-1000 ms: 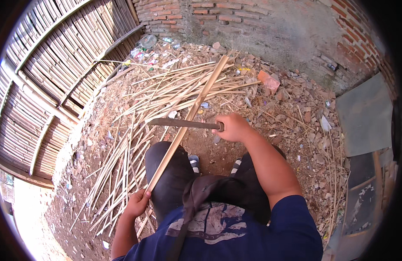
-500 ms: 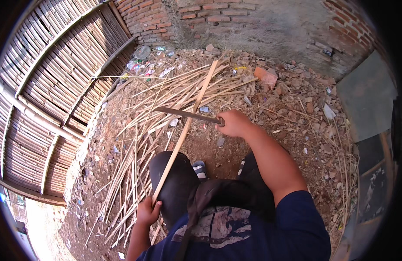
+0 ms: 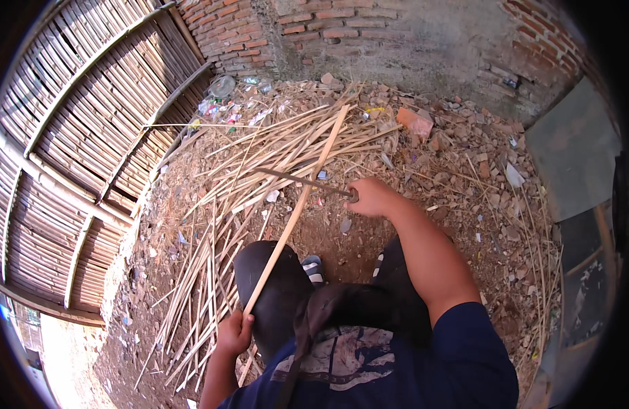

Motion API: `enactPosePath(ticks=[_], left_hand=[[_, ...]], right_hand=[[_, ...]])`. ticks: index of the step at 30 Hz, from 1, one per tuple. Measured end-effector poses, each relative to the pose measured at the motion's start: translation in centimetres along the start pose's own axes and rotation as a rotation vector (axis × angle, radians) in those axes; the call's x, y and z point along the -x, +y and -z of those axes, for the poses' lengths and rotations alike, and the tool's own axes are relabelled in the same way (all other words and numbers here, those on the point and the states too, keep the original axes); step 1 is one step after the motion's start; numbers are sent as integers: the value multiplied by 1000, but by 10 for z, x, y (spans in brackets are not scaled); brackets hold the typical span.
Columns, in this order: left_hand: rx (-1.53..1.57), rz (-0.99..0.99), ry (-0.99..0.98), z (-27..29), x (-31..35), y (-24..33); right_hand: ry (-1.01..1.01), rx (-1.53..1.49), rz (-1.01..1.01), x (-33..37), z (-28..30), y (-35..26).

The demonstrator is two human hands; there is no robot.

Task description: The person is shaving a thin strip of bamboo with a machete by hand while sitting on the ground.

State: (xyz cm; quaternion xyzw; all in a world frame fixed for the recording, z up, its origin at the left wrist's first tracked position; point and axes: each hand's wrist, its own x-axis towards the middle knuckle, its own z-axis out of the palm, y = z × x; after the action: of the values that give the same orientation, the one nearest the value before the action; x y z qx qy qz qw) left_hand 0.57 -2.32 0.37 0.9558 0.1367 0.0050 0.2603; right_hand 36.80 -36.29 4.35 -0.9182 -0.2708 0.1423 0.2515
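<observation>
A long pale bamboo strip [image 3: 285, 235] slants from beside my left thigh up over the heap ahead. My left hand [image 3: 234, 332] is closed round its near end. My right hand [image 3: 374, 198] grips the handle of a machete [image 3: 294, 178], whose dark blade points left and crosses the strip about midway. The blade is seen nearly edge-on; whether it touches the strip I cannot tell. Under and beyond the strip lies a heap of split bamboo strips [image 3: 209, 266], reaching down along my left side.
A bamboo slat wall [image 3: 89, 102] stands at the left, a brick wall [image 3: 369, 34] at the back. Rubble covers the ground at the right, with a broken red brick piece [image 3: 415, 123]. Grey panels [image 3: 573, 153] lean at the far right. Plastic litter [image 3: 222, 86] lies at the back left.
The machete blade has turned more edge-on, and my right hand has dropped slightly. The strip's far end has shifted a little to the right and nearer.
</observation>
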Motion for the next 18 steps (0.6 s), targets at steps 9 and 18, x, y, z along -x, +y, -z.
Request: enactPosePath(ticks=[9,18], left_hand=[[-19,-21,32,-1,-2,5],[-84,-26,1,5,1,6]], right_hand=[[-106,-72,-24,-9,-8,16],[-220,157,190,22,-13,-37]])
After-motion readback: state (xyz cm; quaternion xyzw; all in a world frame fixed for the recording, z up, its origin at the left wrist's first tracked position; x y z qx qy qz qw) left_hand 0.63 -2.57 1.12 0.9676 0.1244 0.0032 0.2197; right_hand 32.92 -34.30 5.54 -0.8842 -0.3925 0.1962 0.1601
